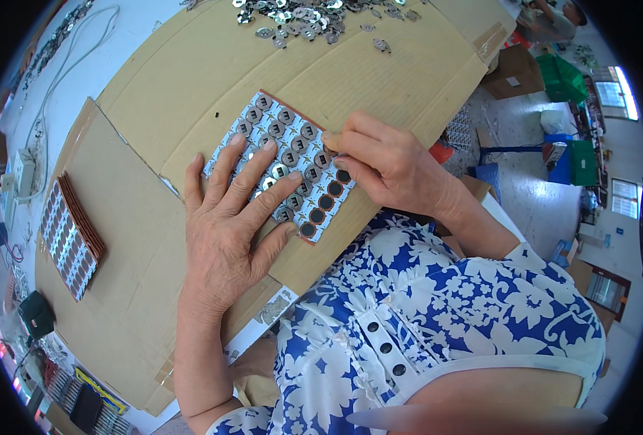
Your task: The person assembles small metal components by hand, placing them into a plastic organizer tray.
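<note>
A panel (320, 235) of small white-and-blue circuit boards lies tilted on the cardboard. Rows of round metal discs (289, 157) sit on it. Along its edge nearest my body, a row of bare dark round spots (316, 217) shows. My left hand (227, 225) rests on the panel with its fingers spread, fingertips on the discs. At the panel's right corner, my right hand (387, 159) has thumb and index finger bent together against the last discs. Whatever sits between those fingertips is hidden.
Loose metal discs (307, 22) are heaped at the far side of the cardboard (169, 87). A stack of similar panels (71, 239) lies at the left. Cables (53, 94) run along the left table edge. Boxes and green crates (561, 78) stand right; another person (553, 22) is beyond.
</note>
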Demonstrator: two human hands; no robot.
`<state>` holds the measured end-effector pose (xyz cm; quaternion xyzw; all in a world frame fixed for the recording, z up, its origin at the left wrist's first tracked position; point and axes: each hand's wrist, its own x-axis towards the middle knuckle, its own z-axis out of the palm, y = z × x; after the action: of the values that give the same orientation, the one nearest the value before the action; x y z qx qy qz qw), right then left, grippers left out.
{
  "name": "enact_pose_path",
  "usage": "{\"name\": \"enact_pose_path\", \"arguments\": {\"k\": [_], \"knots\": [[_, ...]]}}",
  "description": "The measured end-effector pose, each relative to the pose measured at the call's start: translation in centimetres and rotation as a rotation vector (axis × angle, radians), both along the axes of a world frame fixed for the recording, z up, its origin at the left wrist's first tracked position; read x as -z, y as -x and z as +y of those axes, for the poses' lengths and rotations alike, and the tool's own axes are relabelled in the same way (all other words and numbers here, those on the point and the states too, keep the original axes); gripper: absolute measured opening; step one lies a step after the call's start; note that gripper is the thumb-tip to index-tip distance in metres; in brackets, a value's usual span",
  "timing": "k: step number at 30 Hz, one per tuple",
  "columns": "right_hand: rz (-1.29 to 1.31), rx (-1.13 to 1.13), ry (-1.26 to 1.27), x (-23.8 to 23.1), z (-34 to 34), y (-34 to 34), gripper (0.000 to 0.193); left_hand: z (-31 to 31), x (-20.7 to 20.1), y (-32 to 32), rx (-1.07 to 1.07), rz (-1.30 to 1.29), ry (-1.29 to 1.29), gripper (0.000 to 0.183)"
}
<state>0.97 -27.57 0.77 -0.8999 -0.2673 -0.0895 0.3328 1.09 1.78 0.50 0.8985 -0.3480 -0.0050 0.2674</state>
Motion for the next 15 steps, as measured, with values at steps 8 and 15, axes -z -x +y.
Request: {"name": "enact_pose_path", "arguments": {"k": [8, 15], "knots": [[0.125, 0.141, -0.155, 1.0, -0.1, 0.3, 0.022, -0.2, 0.0, 0.0, 0.008, -0.002, -0.013, 0.053], [0.327, 0.094, -0.272, 0.9, -0.8, -1.1, 0.018, -0.3, -0.2, 0.0, -0.014, 0.019, -0.011, 0.054]]}}
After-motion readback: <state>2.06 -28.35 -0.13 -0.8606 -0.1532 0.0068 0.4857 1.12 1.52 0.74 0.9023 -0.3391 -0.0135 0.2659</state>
